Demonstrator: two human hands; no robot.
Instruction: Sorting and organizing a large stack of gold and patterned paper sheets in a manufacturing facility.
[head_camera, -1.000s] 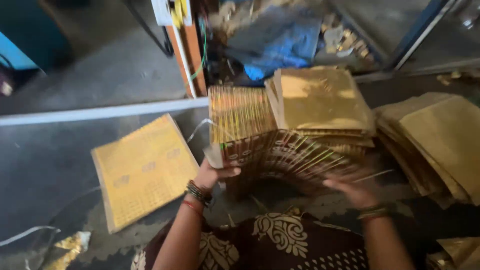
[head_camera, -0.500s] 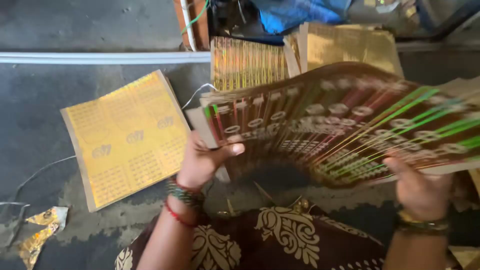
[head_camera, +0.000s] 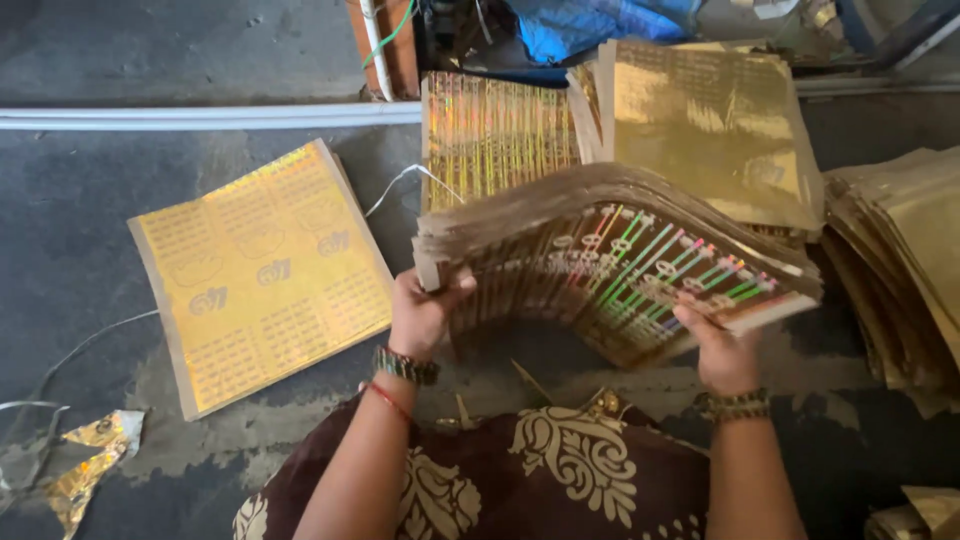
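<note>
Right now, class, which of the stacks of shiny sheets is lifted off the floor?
The bowed stack with rainbow stripes, gripped at its ends by the left hand and right hand. The gold stacks behind and the flat gold sheet rest down.

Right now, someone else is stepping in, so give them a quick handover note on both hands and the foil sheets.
Left hand grips the left end of a thick bent stack of shiny foil sheets; right hand holds its right edge from below, off the floor.
One gold printed sheet lies flat on the floor to the left.
More gold stacks sit behind and to the right.
Done: stack lifted.
Left: it is not yet set down anywhere.
</note>
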